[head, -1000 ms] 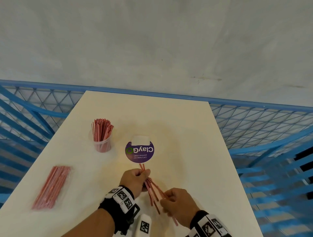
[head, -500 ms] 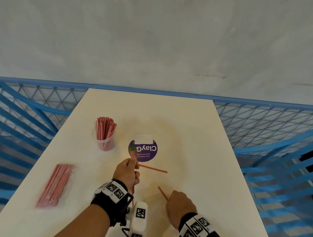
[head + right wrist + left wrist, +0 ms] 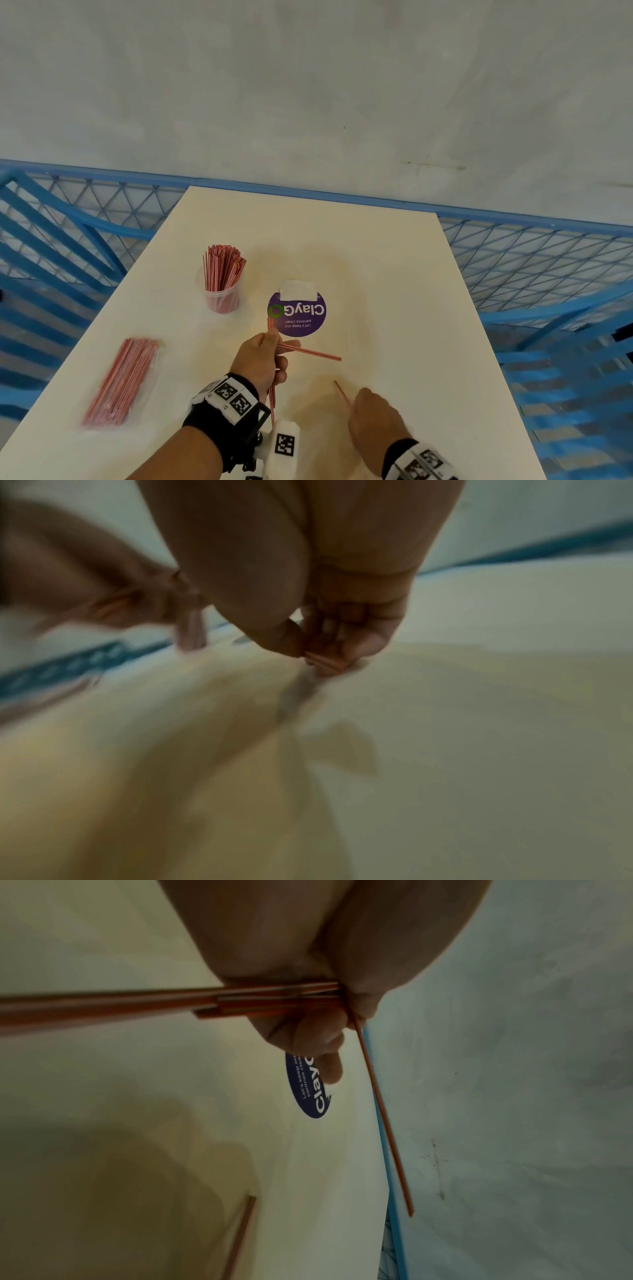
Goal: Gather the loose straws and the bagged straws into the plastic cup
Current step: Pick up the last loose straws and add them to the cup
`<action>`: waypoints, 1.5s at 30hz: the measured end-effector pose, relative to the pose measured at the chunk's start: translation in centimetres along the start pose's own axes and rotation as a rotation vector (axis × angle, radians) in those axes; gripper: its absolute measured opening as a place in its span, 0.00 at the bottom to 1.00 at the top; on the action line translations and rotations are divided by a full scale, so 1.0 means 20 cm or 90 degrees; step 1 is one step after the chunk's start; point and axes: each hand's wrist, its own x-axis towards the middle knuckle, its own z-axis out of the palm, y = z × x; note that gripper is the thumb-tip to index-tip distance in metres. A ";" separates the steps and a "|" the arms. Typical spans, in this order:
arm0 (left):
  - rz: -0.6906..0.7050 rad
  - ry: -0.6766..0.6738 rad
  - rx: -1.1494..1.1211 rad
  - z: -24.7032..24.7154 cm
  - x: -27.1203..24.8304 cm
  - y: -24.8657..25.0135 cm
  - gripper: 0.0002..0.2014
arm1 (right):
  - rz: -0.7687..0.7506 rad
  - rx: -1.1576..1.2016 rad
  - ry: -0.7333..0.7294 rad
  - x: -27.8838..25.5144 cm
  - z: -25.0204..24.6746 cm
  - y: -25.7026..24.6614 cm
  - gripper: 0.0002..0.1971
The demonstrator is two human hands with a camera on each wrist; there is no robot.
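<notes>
The left hand [image 3: 262, 359] grips a small bundle of thin red-and-white striped straws [image 3: 274, 1001]; one straw [image 3: 310, 353] splays out to the right. The right hand [image 3: 375, 423], near right on the white desk [image 3: 376, 274], pinches a single red straw [image 3: 342, 394] lying on the surface, fingers [image 3: 363, 639] curled. The clear plastic cup [image 3: 221, 296], already holding upright straws, stands far left. The clear bag of straws [image 3: 121, 380] lies flat at near left, well apart from the cup. A round purple sticker [image 3: 301, 313] sits just beyond the left hand.

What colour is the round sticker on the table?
The round sticker is purple with white writing; the head view shows it best.
</notes>
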 end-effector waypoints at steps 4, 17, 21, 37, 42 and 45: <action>0.008 0.005 0.020 -0.03 -0.01 0.01 0.12 | -0.020 0.258 0.145 0.02 -0.18 0.03 0.03; 0.051 0.032 0.034 -0.02 -0.03 0.08 0.13 | -0.227 0.282 0.066 -0.13 -0.23 -0.50 0.05; 0.045 0.050 -0.048 -0.03 -0.03 0.10 0.15 | -0.253 0.272 0.081 -0.15 -0.22 -0.55 0.05; 0.033 -0.006 -0.072 -0.10 -0.05 0.15 0.32 | -0.268 0.351 0.058 -0.15 -0.30 -0.65 0.11; 0.051 0.009 -0.104 -0.15 -0.01 0.19 0.18 | -0.154 0.334 0.028 -0.12 -0.26 -0.55 0.11; 0.058 0.000 -0.151 -0.15 -0.01 0.23 0.14 | -0.096 0.365 -0.118 -0.11 -0.25 -0.54 0.20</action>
